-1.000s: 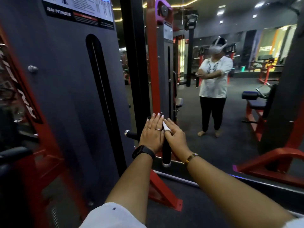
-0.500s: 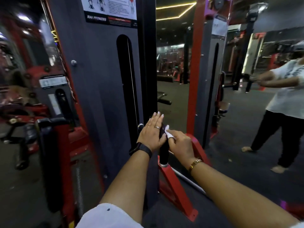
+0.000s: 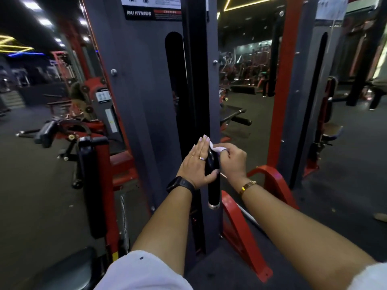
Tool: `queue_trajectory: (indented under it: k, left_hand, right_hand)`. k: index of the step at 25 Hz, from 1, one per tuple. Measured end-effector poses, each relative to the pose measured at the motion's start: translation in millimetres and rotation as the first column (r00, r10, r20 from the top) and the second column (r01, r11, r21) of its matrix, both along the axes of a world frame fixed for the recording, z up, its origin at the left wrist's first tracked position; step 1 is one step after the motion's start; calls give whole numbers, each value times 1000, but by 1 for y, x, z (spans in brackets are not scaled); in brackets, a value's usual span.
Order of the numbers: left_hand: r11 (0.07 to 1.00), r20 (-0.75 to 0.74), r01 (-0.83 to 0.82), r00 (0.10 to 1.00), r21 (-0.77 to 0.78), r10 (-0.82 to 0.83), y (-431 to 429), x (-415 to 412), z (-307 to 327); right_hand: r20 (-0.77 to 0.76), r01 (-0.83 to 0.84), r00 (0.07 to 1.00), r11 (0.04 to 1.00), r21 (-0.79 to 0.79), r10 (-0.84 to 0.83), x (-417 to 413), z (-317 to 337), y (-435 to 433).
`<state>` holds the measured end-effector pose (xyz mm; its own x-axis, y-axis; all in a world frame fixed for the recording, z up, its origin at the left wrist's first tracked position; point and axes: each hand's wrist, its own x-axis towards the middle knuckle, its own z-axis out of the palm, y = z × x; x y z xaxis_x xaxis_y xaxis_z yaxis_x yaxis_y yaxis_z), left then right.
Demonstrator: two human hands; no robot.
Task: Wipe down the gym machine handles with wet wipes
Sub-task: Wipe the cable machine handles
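Observation:
A black upright handle with a silver end cap hangs in front of the grey weight-stack machine. My left hand lies flat against the handle's left side, fingers straight, thumb hooked around its front. My right hand pinches a white wet wipe and presses it on the handle's upper right side. The top of the handle is hidden by both hands.
A red frame foot slopes down just right of the handle. A black padded arm on a red post stands at left. A wall mirror behind the machine reflects gym equipment. Dark floor lies all around.
The view has swung left and closer to the machine. My left hand's thumb has wrapped around the handle. My right hand with the wipe has moved up to the handle's top.

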<state>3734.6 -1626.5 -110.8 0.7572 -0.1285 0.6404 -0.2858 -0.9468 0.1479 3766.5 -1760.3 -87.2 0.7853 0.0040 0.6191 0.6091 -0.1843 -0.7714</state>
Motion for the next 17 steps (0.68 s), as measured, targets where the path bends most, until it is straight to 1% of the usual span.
queue_trajectory:
  k: [2,3,4,6,8,9,10,11,13,15,16,17]
  left_hand:
    - [1000,-2,-8,1000,27,8,1,-1,1]
    - [999,-12,-4,1000,45,5,3,-1,1]
    - [998,-16,-5,1000,61,6,3,-1,1]
    - [998,-8,-29,1000,54,30,2,0,3]
    - [997,0,-56,998,49,56,4,-2,4]
    - [994,15,-77,997,75,76,4,-3,3]
    - [987,29,-107,994,120,105,3,-5,4]
    - [975,31,-142,990,172,139,1,-5,7]
    - [938,14,-232,971,257,237,-8,-5,19]
    - [893,-25,-343,930,292,366,-27,-3,29]
    - [873,-62,-386,905,299,422,-37,-3,30]
    - [853,-88,-425,879,303,469,-44,-4,29]
  right_hand:
    - [-78,-38,996,999,19,39,12,9,-2]
    - [-118,-75,990,997,2,75,15,10,1]
    - [-125,-109,986,994,-14,106,13,6,5]
    - [-48,-125,991,992,-24,123,1,-7,12]
    - [89,-108,990,994,-1,108,-4,-22,11]
    - [155,-107,982,994,-14,108,1,-24,8]
    - [183,-132,974,991,-34,136,11,-22,3]
    - [148,-177,972,982,-60,184,22,-17,-1]
    - [8,-323,945,934,-152,327,38,-9,-5]
    - [-46,-426,903,871,-245,428,41,-11,-8]
    - [-32,-440,894,861,-256,447,36,-15,-13]
    - [70,-409,896,876,-256,439,30,-23,-18]
